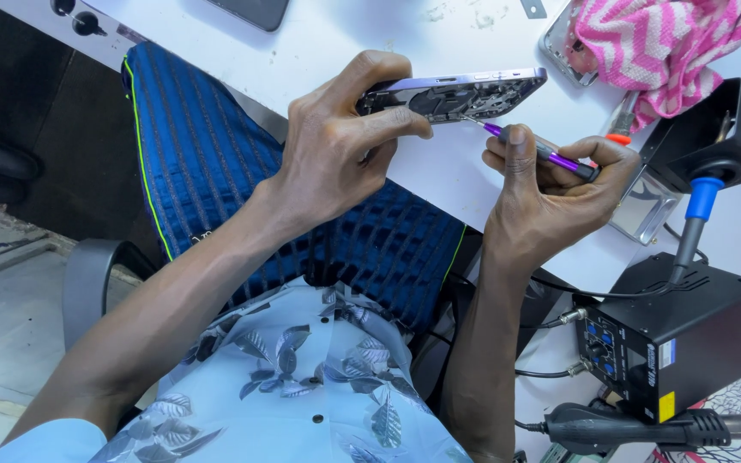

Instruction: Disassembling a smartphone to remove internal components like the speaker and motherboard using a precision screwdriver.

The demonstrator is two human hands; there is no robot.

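Head view: left hand (336,146) grips an opened purple phone frame (456,93), held tilted above the white counter (370,34). Right hand (551,184) is closed around a purple screwdriver (542,153), tip touching the frame's inside. Black soldering station (671,334) sits right; pink cloth (662,43) behind.

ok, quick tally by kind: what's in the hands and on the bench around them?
Opened phone frame, held in left hand: 1
Purple screwdriver, held in right hand: 1
Black soldering station: 1
Soldering iron, blue grip, in its holder: 1
Hot-air handle: 1
Pink zigzag cloth: 1
Dark phone at the top edge: 1
Total: 7
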